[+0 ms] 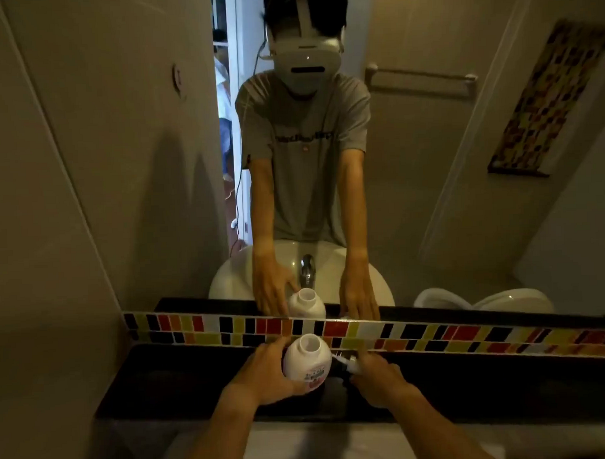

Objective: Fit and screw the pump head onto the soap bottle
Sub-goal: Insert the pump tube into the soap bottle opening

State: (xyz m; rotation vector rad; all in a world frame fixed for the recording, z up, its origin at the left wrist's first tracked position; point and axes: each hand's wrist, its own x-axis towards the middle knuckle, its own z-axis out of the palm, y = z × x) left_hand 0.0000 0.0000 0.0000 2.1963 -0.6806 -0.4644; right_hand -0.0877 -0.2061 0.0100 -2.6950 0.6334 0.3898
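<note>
A white soap bottle point(307, 361) with a pink label stands upright on the dark shelf point(183, 381) under the mirror, its wide neck uncapped. My left hand point(265, 375) wraps around the bottle's left side. My right hand point(376, 372) lies on the shelf just right of the bottle, fingers over the white pump head point(347, 363), which lies on its side with its tube pointing toward the bottle. Whether the fingers are closed on the pump head I cannot tell.
A strip of coloured mosaic tiles point(435, 334) runs behind the shelf, directly behind the bottle. Above it a mirror point(413, 191) reflects a person, the white basin and the tap. The basin rim point(301, 445) lies below my forearms. A wall closes the left side.
</note>
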